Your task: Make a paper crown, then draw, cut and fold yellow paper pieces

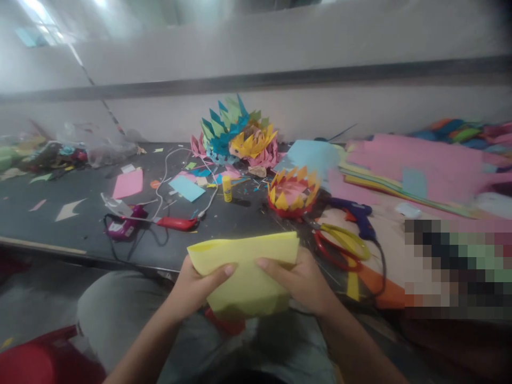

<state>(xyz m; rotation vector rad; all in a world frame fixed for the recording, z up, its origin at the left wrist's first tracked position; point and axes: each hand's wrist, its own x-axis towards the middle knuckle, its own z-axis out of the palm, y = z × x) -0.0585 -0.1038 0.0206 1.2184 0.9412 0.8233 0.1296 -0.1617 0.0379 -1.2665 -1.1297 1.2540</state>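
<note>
We've 1 yellow paper (250,282) held btwn L hand (200,284) & R hand (308,282), each gripping 1 side edge, thumbs (221,276) on its near face, other fingers hidden. Paper spans the gap btwn grips, above our lap (120,304), layers parted at top L. Glue stick (227,189) stands beyond, on tbl (36,216).

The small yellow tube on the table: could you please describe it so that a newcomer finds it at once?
On the dark table, look beyond the yellow paper held in the left hand and right hand. Left of the red-and-yellow paper crown stands the small yellow tube. It is a slim upright cylinder, unlike the paper scraps lying around it.
</note>
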